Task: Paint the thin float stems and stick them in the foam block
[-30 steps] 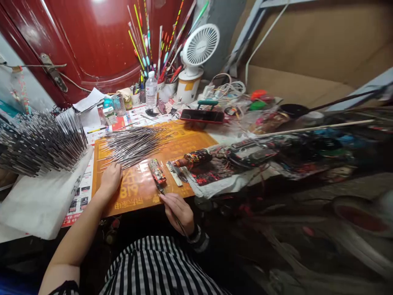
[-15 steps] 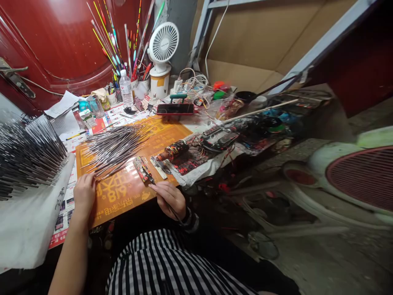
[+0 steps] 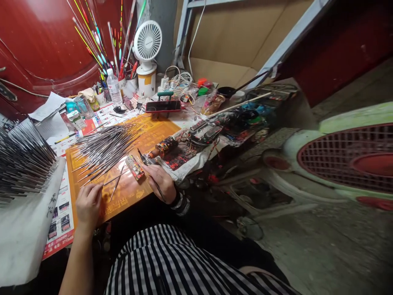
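Note:
On the orange board [image 3: 135,196], my left hand [image 3: 89,203] has its fingertips pinched on the near end of a thin dark stick [image 3: 114,179]. A second loose stick [image 3: 116,185] lies just beside it. My right hand [image 3: 161,182] is closed around a slim, pen-like tool [image 3: 141,156] with a dark tip; the tip points up and away from me. A small paint-stained block [image 3: 134,168] rests between my hands, nearer the right one. Behind the left hand spreads a pile of thin dark sticks [image 3: 106,145].
Many upright sticks stand in a white foam block [image 3: 46,229] at the left. At the back are a small white fan [image 3: 148,41], a water bottle [image 3: 114,88], a phone [image 3: 162,106] and colourful fishing floats [image 3: 96,39]. Paint-smeared clutter [image 3: 202,135] covers the right side; a larger fan [image 3: 346,155] stands beyond.
My left hand has moved off the pile's edge toward me with a stick in its fingers. The tool in my right hand has lifted away from the block. The view has swung slightly right.

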Tool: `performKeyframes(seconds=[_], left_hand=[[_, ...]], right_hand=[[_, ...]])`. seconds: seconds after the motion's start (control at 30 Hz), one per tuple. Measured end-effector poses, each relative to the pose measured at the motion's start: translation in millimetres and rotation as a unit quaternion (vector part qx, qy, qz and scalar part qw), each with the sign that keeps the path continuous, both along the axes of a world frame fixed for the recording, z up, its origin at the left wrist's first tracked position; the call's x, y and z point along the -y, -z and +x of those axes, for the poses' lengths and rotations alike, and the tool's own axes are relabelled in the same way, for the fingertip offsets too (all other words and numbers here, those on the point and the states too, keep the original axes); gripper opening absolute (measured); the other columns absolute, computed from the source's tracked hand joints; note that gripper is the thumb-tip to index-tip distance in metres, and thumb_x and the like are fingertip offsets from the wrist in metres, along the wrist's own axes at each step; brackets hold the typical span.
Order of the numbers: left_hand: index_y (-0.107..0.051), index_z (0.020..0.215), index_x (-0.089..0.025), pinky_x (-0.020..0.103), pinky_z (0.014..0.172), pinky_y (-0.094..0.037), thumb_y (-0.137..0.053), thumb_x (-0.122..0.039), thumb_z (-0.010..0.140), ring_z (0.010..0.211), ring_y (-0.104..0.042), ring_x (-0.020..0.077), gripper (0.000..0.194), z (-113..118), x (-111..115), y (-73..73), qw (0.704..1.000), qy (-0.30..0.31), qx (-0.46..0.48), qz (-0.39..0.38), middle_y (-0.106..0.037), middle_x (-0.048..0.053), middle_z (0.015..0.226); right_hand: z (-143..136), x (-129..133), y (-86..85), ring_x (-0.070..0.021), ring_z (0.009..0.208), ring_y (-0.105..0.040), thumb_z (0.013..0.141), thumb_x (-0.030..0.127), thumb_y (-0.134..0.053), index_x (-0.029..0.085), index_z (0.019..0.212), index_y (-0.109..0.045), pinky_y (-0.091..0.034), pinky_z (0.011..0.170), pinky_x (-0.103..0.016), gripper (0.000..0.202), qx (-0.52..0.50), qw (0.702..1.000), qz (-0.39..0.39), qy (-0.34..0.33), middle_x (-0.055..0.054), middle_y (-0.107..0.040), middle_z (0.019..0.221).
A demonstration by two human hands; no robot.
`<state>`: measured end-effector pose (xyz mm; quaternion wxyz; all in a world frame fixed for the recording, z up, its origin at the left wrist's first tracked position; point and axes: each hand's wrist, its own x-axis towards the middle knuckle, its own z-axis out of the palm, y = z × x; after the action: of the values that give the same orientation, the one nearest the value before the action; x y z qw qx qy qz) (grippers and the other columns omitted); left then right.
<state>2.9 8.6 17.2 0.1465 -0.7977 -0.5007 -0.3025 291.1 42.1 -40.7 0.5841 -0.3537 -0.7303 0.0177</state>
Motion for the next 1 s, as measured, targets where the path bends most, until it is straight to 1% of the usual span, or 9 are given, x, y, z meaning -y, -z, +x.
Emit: performKeyframes(seconds=[0.07, 0.17, 0.37, 0.57, 0.63, 0.7, 0.83, 0.9, 1.0], left_hand=[[-0.071, 0.107, -0.021, 0.031, 0.079, -0.047, -0.061, -0.017, 0.091, 0.084, -0.059, 0.0194, 0.019, -0.7, -1.4, 1.6, 1.000, -0.002, -0.017, 0.010, -0.069, 0.005, 0.093], [-0.071, 0.110, -0.021, 0.031, 0.078, -0.047, -0.064, -0.015, 0.090, 0.081, -0.058, 0.0189, 0.022, -3.6, -3.3, 3.2, 0.999, 0.004, -0.033, 0.027, -0.069, 0.005, 0.092], [-0.070, 0.109, -0.019, 0.033, 0.080, -0.048, -0.068, -0.015, 0.088, 0.083, -0.060, 0.0192, 0.022, -7.7, -4.5, 8.0, 0.999, 0.022, -0.013, 0.047, -0.070, 0.006, 0.094], [-0.070, 0.108, -0.020, 0.033, 0.081, -0.048, -0.066, -0.016, 0.090, 0.085, -0.061, 0.0196, 0.019, -8.1, -4.1, 11.8, 0.999, 0.023, 0.003, 0.028, -0.071, 0.006, 0.094], [-0.070, 0.107, -0.020, 0.033, 0.082, -0.049, -0.066, -0.017, 0.090, 0.086, -0.062, 0.0198, 0.017, -6.2, -3.5, 13.1, 1.000, 0.020, 0.004, 0.022, -0.071, 0.006, 0.094], [-0.070, 0.106, -0.021, 0.033, 0.082, -0.049, -0.065, -0.019, 0.091, 0.085, -0.062, 0.0197, 0.015, -3.9, -2.5, 14.4, 1.000, 0.015, 0.008, 0.018, -0.072, 0.006, 0.093], [-0.070, 0.104, -0.021, 0.034, 0.080, -0.049, -0.063, -0.021, 0.092, 0.082, -0.062, 0.0193, 0.013, -0.7, -0.6, 15.8, 1.000, 0.012, 0.017, 0.014, -0.072, 0.006, 0.093], [-0.070, 0.103, -0.021, 0.034, 0.080, -0.049, -0.063, -0.021, 0.093, 0.082, -0.062, 0.0193, 0.013, -0.2, 0.1, 15.7, 1.000, 0.011, 0.020, 0.012, -0.072, 0.006, 0.092], [-0.070, 0.103, -0.021, 0.033, 0.079, -0.048, -0.063, -0.021, 0.093, 0.082, -0.062, 0.0193, 0.013, 0.2, 0.8, 15.0, 1.000, 0.012, 0.023, 0.011, -0.072, 0.006, 0.092]], right_hand=[[-3.0, -3.0, 1.3, -0.0250, 0.128, -0.062, 0.099, 0.013, -0.048, 0.019, 0.150, -0.045, -0.056, 0.107, -0.046, 0.052, 0.009, 1.000, -0.025, -0.001, -0.013, -0.065, 0.135], [-4.1, -4.9, 2.4, -0.0236, 0.131, -0.060, 0.100, 0.015, -0.045, 0.020, 0.153, -0.041, -0.054, 0.111, -0.044, 0.052, 0.034, 0.998, -0.048, 0.001, -0.012, -0.062, 0.141], [-4.5, -6.9, 4.9, -0.0223, 0.134, -0.058, 0.101, 0.014, -0.043, 0.019, 0.155, -0.037, -0.052, 0.113, -0.041, 0.055, 0.051, 0.998, -0.042, 0.023, -0.011, -0.060, 0.143], [-4.6, -6.9, 5.7, -0.0233, 0.131, -0.060, 0.100, 0.012, -0.045, 0.019, 0.155, -0.037, -0.054, 0.110, -0.042, 0.056, 0.042, 0.998, -0.027, 0.038, -0.012, -0.061, 0.141], [-3.5, -0.9, 6.0, -0.0238, 0.127, -0.063, 0.099, 0.011, -0.046, 0.020, 0.153, -0.039, -0.056, 0.107, -0.043, 0.056, 0.019, 0.999, -0.014, 0.033, -0.013, -0.064, 0.138], [-3.4, 9.3, 8.4, -0.0238, 0.120, -0.067, 0.096, 0.009, -0.049, 0.020, 0.151, -0.044, -0.058, 0.102, -0.043, 0.056, -0.001, 1.000, 0.006, 0.017, -0.013, -0.069, 0.129], [-9.7, 33.2, 21.0, -0.0214, 0.104, -0.072, 0.093, 0.007, -0.052, 0.020, 0.147, -0.048, -0.063, 0.088, -0.039, 0.056, -0.007, 0.998, 0.029, -0.046, -0.011, -0.074, 0.112], [-15.1, 41.2, 28.2, -0.0207, 0.100, -0.072, 0.093, 0.007, -0.052, 0.020, 0.147, -0.048, -0.063, 0.085, -0.038, 0.056, -0.004, 0.998, 0.024, -0.060, -0.010, -0.074, 0.109], [-21.4, 45.3, 35.3, -0.0217, 0.101, -0.071, 0.091, 0.005, -0.054, 0.020, 0.147, -0.048, -0.063, 0.085, -0.039, 0.058, -0.005, 0.998, 0.021, -0.061, -0.011, -0.074, 0.109]])
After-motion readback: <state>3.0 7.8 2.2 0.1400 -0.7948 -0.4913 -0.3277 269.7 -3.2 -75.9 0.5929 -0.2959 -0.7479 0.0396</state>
